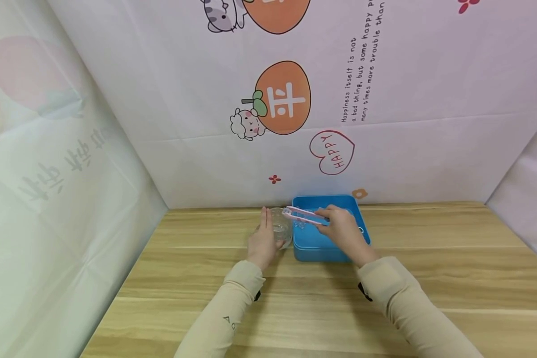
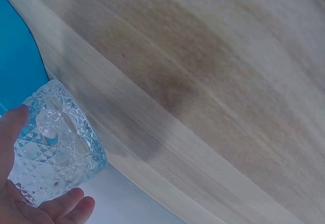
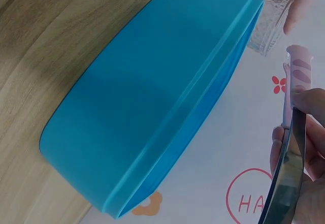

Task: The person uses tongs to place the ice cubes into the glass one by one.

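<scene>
One "HAPPY" heart (image 1: 333, 152) beyond pink tongs (image 1: 303, 219) and blue box (image 1: 319, 255)

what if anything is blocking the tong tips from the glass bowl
Nothing visible. In the head view, the pink tongs held by the right hand cross above the left rim of the blue box, their tips at the right side of the glass bowl; the left hand is on its other side.
</scene>
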The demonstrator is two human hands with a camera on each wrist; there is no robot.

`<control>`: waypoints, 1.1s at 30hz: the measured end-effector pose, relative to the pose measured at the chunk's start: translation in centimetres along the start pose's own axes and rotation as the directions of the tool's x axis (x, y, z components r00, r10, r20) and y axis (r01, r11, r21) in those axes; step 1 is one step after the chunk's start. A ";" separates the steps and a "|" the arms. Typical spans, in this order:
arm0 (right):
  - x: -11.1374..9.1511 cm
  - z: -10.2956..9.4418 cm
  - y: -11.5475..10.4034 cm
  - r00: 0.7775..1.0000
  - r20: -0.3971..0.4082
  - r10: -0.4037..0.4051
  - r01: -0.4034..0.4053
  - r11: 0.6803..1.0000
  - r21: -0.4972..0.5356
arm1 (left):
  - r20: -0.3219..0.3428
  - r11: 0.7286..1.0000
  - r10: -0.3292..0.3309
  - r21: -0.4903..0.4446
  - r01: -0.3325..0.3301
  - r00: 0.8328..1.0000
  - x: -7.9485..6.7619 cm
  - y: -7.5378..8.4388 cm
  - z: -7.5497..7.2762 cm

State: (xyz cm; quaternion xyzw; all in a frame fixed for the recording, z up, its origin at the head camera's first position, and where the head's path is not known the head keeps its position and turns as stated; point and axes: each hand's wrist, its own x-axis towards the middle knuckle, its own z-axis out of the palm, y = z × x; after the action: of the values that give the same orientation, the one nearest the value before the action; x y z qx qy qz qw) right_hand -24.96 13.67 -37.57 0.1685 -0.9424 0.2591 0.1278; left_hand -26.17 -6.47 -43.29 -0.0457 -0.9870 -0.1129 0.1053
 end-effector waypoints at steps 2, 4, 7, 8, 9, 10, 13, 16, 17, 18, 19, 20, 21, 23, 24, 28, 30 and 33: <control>0.0 0.0 0.0 1.000 0.002 -0.002 0.002 1.000 -0.004 | 0.003 1.000 0.001 0.000 -0.001 1.000 0.0 0.0 0.0; 0.0 0.1 0.0 1.000 0.002 -0.007 0.007 1.000 -0.006 | 0.007 1.000 0.002 -0.001 -0.002 1.000 0.0 0.0 0.0; 0.0 0.2 0.1 1.000 -0.004 -0.014 0.014 1.000 -0.007 | 0.013 1.000 0.002 -0.009 -0.002 1.000 0.1 -0.1 0.0; 0.0 0.2 0.1 1.000 -0.007 -0.016 0.016 1.000 -0.010 | 0.015 1.000 0.001 -0.013 -0.001 1.000 0.1 -0.1 0.0; 0.0 0.3 0.1 1.000 -0.008 -0.018 0.018 1.000 -0.013 | 0.014 1.000 0.002 -0.017 -0.001 1.000 0.1 -0.1 0.0; 0.0 0.3 0.2 1.000 -0.008 -0.019 0.019 1.000 -0.014 | 0.015 1.000 0.001 -0.022 0.000 1.000 0.1 -0.1 0.0; 0.0 0.4 0.2 1.000 0.000 -0.019 0.019 1.000 -0.013 | 0.016 1.000 -0.002 -0.029 0.002 1.000 0.1 -0.1 0.0; 0.0 0.4 0.1 1.000 0.020 -0.012 0.012 1.000 0.001 | 0.012 0.999 -0.002 -0.032 0.002 1.000 0.1 -0.1 0.1; 0.0 0.4 0.0 1.000 0.027 -0.010 0.010 1.000 0.005 | 0.008 0.999 -0.001 -0.032 0.001 1.000 0.1 -0.1 0.1; 0.0 0.3 -0.1 0.999 0.033 -0.006 0.005 1.000 0.008 | 0.004 0.999 0.001 -0.032 -0.001 1.000 0.1 -0.1 0.1; 0.0 0.3 -0.1 0.999 0.039 -0.002 0.002 1.000 0.010 | -0.001 0.999 0.003 -0.032 -0.003 1.000 0.1 -0.1 0.1; 0.0 0.3 -0.1 0.999 0.044 0.001 -0.001 1.000 0.011 | -0.004 0.999 0.004 -0.032 -0.004 1.000 0.1 -0.1 0.1; 0.0 0.3 -0.2 0.999 0.049 0.004 -0.004 1.000 0.010 | -0.009 0.999 0.006 -0.032 -0.006 1.000 0.1 -0.2 0.1; 0.1 0.3 -0.2 0.999 0.051 0.004 -0.004 1.000 0.006 | -0.016 0.999 0.010 -0.034 -0.011 1.000 0.1 -0.2 0.2; 0.1 0.3 -0.2 0.999 0.049 0.004 -0.005 1.000 0.004 | -0.017 0.999 0.011 -0.033 -0.011 1.000 0.1 -0.2 0.2; 0.0 0.4 0.0 0.999 0.041 0.007 -0.007 1.000 0.001 | -0.010 0.999 0.006 -0.039 -0.007 1.000 0.1 -0.2 0.3; 0.0 0.4 0.1 0.999 0.039 0.015 -0.015 1.000 0.004 | 0.000 0.999 0.001 -0.042 -0.001 1.000 0.1 -0.2 0.2; 0.0 0.4 0.4 0.999 0.043 0.024 -0.024 1.000 0.006 | 0.008 0.999 -0.003 -0.047 0.003 1.000 0.1 -0.2 0.2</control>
State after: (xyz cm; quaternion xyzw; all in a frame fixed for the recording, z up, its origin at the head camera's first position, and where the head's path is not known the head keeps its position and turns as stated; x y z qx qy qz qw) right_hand -25.17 13.75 -38.08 0.1630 -0.9461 0.2598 0.1040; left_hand -26.35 -6.59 -43.48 -0.0472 -0.9845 -0.1360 0.0999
